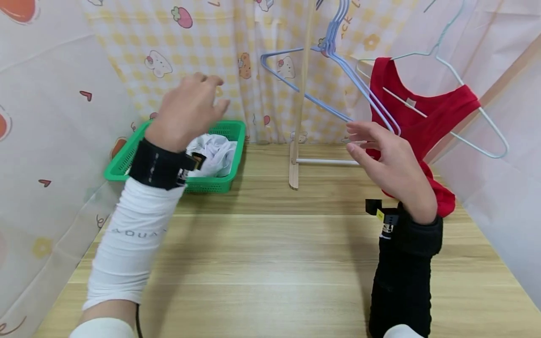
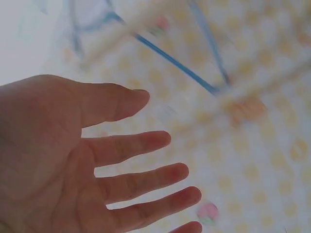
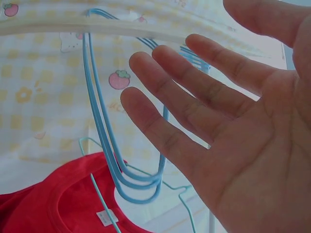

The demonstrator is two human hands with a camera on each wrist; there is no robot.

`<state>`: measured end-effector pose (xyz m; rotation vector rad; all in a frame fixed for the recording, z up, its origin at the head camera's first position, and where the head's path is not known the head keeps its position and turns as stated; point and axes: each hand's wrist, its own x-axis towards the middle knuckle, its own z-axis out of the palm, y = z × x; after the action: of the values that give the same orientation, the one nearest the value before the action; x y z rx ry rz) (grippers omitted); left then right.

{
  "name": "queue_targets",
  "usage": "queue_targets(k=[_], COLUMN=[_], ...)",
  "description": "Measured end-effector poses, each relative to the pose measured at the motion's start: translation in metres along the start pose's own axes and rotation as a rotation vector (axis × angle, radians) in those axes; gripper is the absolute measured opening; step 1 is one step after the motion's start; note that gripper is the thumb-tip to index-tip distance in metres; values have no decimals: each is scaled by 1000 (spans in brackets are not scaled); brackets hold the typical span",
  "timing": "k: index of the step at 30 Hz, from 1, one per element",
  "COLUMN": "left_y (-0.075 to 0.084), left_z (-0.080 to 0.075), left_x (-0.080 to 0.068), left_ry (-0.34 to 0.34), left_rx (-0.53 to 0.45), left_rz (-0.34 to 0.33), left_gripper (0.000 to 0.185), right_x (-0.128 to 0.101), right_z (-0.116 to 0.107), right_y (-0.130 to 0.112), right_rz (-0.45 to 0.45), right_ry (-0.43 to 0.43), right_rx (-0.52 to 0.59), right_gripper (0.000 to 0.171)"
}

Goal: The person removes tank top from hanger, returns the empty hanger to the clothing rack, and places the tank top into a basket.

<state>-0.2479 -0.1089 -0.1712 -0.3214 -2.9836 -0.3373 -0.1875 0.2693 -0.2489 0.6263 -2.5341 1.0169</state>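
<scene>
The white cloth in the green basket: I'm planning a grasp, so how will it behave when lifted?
The crumpled white cloth in the green plastic mesh basket lies in soft folds, so it probably droops rather than holding its shape. It looks thin, so likely light. Being bunched, it may unfold and trail when pulled up by one edge.
</scene>
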Motion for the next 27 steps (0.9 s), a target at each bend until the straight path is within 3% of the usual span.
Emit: queue_targets(k=[3, 6, 10, 14, 18, 21, 27], left_y=[25, 38, 46, 51, 56, 58, 59], left_z=[12, 29, 51, 68, 83, 91, 99], left_x=[-17, -31, -45, -55, -59, -60, -59], left_ry=[145, 289, 394, 392, 389, 403, 405], left_rx=[-35, -106, -245, -355, -412, -414, -382], left_rz=[62, 106, 113, 125, 211, 269, 307], left_gripper=[57, 51, 49, 52, 52, 51, 53], right_x=[2, 4, 8, 12, 15, 15, 15], right_z=[4, 9, 17, 25, 31, 36, 39], right_y=[-2, -4, -9, -13, -16, -17, -19], right_rz=[-15, -37, -85, -118, -122, -122, -127], right_ry=[-9, -21, -34, -55, -76, -89, -91], right_rx=[-8, -20, -39, -62, -65, -67, -92], right_gripper=[47, 50, 52, 55, 55, 55, 57])
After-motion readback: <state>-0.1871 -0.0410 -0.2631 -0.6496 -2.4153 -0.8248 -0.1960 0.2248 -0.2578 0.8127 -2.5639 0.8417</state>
